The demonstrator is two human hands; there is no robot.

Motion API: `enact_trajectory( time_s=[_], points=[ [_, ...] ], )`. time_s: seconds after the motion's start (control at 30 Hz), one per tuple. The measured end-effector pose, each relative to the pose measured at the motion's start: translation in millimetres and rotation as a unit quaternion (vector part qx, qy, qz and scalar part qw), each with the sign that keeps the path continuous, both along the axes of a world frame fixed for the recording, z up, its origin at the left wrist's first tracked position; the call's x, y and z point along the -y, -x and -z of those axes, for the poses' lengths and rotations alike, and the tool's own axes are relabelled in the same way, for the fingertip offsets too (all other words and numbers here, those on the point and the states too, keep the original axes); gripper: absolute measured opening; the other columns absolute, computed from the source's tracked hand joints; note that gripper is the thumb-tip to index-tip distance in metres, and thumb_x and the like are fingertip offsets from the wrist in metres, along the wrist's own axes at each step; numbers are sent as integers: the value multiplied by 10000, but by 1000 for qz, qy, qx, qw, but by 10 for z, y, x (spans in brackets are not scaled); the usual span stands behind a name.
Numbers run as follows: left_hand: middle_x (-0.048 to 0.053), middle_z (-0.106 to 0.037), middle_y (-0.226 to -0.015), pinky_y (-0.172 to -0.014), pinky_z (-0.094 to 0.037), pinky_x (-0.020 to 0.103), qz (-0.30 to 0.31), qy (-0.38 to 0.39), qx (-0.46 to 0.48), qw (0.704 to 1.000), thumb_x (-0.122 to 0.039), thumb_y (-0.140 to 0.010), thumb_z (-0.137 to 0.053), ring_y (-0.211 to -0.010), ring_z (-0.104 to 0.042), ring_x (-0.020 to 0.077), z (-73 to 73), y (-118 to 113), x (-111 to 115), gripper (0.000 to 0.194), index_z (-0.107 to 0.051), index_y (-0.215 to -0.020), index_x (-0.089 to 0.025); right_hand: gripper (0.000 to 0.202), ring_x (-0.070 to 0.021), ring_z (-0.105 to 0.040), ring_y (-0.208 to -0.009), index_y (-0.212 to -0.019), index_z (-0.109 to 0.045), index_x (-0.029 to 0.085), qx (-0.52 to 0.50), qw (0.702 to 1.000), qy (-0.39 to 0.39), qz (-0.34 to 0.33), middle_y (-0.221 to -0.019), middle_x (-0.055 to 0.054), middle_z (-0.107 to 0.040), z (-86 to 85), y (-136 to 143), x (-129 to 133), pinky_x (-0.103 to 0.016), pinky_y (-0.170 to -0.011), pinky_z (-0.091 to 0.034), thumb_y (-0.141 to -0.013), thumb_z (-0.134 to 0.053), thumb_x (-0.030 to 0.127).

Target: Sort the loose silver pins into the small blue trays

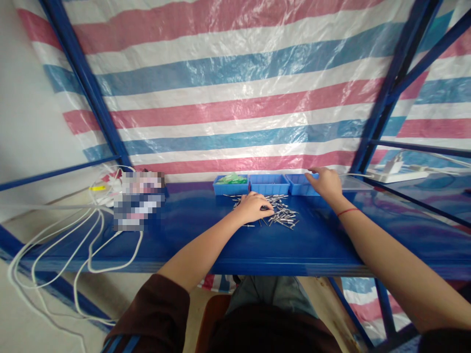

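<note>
A loose pile of thin metal pins, like blind rivets (285, 214), lies on the blue tabletop (191, 235). My left hand (253, 208) rests at the pile's left side, palm down, with curled fingers and the thumb close to the index fingertip. Whatever sits between those fingertips is too small to make out. Over the right blue bin (300, 185) hovers my right hand (327, 183), its thumb and index finger apart and nothing visible between them. The middle blue bin (270, 185) stands behind the pile. Green items (235, 179) fill the left blue bin (231, 189).
White cables (99, 240) loop over the table's left end beside a blurred-out object (140, 201). A white power strip (399, 169) is at the far right. Blue metal posts (382, 93) frame a striped plastic sheet (235, 88) behind the table.
</note>
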State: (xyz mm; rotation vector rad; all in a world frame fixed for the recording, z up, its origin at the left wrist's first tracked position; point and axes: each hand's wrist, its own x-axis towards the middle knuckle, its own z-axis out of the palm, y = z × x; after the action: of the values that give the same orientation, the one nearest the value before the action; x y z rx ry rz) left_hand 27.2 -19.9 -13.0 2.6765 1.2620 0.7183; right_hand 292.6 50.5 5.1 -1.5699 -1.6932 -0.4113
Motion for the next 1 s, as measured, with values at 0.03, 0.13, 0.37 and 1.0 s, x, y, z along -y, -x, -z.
enact_trajectory(
  time_s=[0.03, 0.13, 0.37, 1.0],
  points=[
    [28, -664, -972, -904, -347, 379, 4, -1, -3, 1000, -379, -770, -583, -995, -513, 231, 2, 1, -5, 171, -720, -813, -287, 371, -276, -623, -853, -1001, -684, 129, 5, 1000, -6, -7, -941, -139, -693, 4, 19, -7, -373, -786, -447, -799, -464, 350],
    [28, -671, -920, -885, -352, 365, 10, -1, -1, 1000, -345, -779, -573, -952, -529, 222, 0, 3, -9, 167, -724, -775, -275, 353, -256, -626, -817, -1000, -677, 151, 5, 999, 5, -37, -891, -106, -701, 5, 97, -17, -351, -754, -454, -790, -460, 335],
    [39, -658, -942, -856, -367, 368, 14, -1, -6, 1000, -425, -737, -619, -951, -518, 238, -48, -21, 52, 192, -720, -770, -265, 288, -228, -631, -780, -875, -688, 164, -3, 986, 70, -150, -859, -88, -703, -56, 324, 96, -314, -713, -450, -780, -472, 329],
    [12, -655, -783, -701, -435, 239, -65, 19, 174, 982, -291, -874, -417, -739, -592, 142, -32, -11, -54, 214, -595, -872, -171, 274, -136, -559, -639, -833, -651, 148, -90, 854, 243, -451, -709, -37, -635, -65, 798, 427, -292, -622, -454, -764, -553, 395]
  ],
)
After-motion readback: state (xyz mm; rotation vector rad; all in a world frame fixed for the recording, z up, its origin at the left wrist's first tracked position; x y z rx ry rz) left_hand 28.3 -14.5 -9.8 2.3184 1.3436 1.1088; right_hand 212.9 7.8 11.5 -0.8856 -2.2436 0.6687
